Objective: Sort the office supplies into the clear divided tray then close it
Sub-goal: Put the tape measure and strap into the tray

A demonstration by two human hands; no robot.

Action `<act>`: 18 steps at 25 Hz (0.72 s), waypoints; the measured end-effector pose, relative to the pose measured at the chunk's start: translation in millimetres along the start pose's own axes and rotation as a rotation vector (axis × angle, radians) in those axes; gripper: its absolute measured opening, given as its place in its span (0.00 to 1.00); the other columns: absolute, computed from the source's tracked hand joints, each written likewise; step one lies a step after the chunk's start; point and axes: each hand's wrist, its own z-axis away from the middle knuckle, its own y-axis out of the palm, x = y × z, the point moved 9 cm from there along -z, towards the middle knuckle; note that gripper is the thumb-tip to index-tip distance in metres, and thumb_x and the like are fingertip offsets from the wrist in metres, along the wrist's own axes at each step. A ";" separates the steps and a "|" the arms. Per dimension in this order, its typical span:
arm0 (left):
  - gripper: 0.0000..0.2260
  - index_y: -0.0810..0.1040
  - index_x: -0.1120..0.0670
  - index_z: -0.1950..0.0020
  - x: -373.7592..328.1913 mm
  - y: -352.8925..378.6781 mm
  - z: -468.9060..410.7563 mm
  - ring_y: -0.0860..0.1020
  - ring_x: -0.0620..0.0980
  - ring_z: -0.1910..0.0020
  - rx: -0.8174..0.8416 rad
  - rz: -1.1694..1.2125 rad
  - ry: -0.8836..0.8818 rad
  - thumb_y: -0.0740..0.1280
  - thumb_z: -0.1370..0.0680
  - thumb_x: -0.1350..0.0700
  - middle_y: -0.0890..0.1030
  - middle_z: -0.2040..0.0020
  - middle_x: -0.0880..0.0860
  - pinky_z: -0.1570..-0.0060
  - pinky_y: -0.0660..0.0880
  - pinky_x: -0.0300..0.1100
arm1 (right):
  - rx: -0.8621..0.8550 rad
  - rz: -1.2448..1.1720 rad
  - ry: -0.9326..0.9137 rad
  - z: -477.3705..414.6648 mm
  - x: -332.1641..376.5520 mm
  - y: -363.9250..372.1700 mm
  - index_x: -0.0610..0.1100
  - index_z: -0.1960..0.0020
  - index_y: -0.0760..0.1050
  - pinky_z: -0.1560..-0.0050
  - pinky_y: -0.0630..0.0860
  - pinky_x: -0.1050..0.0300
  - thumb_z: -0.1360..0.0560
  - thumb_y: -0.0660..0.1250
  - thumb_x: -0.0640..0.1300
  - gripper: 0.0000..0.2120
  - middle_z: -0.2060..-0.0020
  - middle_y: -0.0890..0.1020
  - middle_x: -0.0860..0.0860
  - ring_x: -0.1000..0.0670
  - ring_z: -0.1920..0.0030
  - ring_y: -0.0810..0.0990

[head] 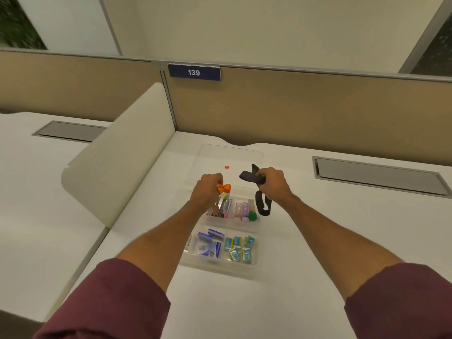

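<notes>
Our left hand [208,190] pinched a small orange bow-shaped piece [224,188]; our right hand [274,185] clenched a black fabric strap [249,176], likely light and limp, best gripped bunched.

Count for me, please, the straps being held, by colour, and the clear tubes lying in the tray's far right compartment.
Orange strap: 1, in the left hand
Black strap: 1, in the right hand
Clear tubes: 3
Total: 5
</notes>
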 end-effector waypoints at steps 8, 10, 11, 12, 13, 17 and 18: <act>0.11 0.78 0.58 0.45 112.2 -1.3 -14.4 0.81 0.57 0.53 0.042 0.134 -0.186 0.72 0.26 0.61 0.81 0.47 0.60 0.55 0.77 0.44 | -0.073 -0.138 -0.013 -22.6 74.9 51.1 0.37 0.43 0.79 0.47 0.75 0.54 0.29 0.65 0.27 0.16 0.45 0.81 0.38 0.40 0.46 0.80; 0.12 0.77 0.59 0.43 122.9 1.3 -18.4 0.80 0.57 0.49 0.044 0.147 -0.198 0.71 0.25 0.59 0.80 0.45 0.59 0.54 0.74 0.42 | -0.074 -0.172 -0.011 -22.6 87.6 62.1 0.37 0.42 0.78 0.44 0.75 0.53 0.29 0.67 0.28 0.16 0.44 0.81 0.39 0.41 0.45 0.79; 0.13 0.76 0.59 0.42 125.3 1.1 -20.7 0.79 0.57 0.48 0.038 0.150 -0.193 0.70 0.25 0.59 0.79 0.44 0.59 0.53 0.73 0.41 | -0.083 -0.190 -0.007 -23.4 91.5 66.4 0.37 0.42 0.78 0.44 0.75 0.54 0.29 0.67 0.29 0.16 0.44 0.81 0.39 0.42 0.45 0.79; 0.13 0.75 0.60 0.41 128.0 0.9 -23.5 0.78 0.57 0.46 0.029 0.158 -0.191 0.70 0.24 0.59 0.79 0.43 0.59 0.53 0.72 0.40 | -0.093 -0.204 -0.007 -24.0 96.1 70.7 0.37 0.42 0.78 0.46 0.74 0.56 0.29 0.68 0.29 0.16 0.45 0.82 0.40 0.42 0.45 0.79; 0.13 0.75 0.60 0.40 130.5 1.2 -25.6 0.78 0.57 0.45 0.023 0.171 -0.192 0.69 0.24 0.60 0.78 0.42 0.59 0.52 0.72 0.41 | -0.100 -0.223 -0.007 -24.2 100.3 74.7 0.37 0.43 0.79 0.46 0.74 0.57 0.29 0.68 0.29 0.16 0.45 0.82 0.40 0.42 0.46 0.79; 0.19 0.73 0.58 0.35 130.6 12.7 -29.2 0.75 0.57 0.38 0.172 0.172 -0.134 0.71 0.25 0.58 0.76 0.37 0.58 0.39 0.73 0.46 | -0.107 -0.271 0.003 -23.9 112.1 90.6 0.37 0.42 0.78 0.42 0.79 0.50 0.30 0.69 0.30 0.16 0.46 0.81 0.40 0.43 0.47 0.80; 0.21 0.73 0.57 0.34 131.0 17.4 -28.6 0.74 0.58 0.36 0.231 0.183 -0.111 0.72 0.26 0.58 0.76 0.35 0.58 0.37 0.72 0.48 | -0.110 -0.274 0.003 -24.2 115.0 93.6 0.37 0.42 0.78 0.42 0.79 0.49 0.30 0.69 0.30 0.16 0.47 0.82 0.39 0.43 0.49 0.80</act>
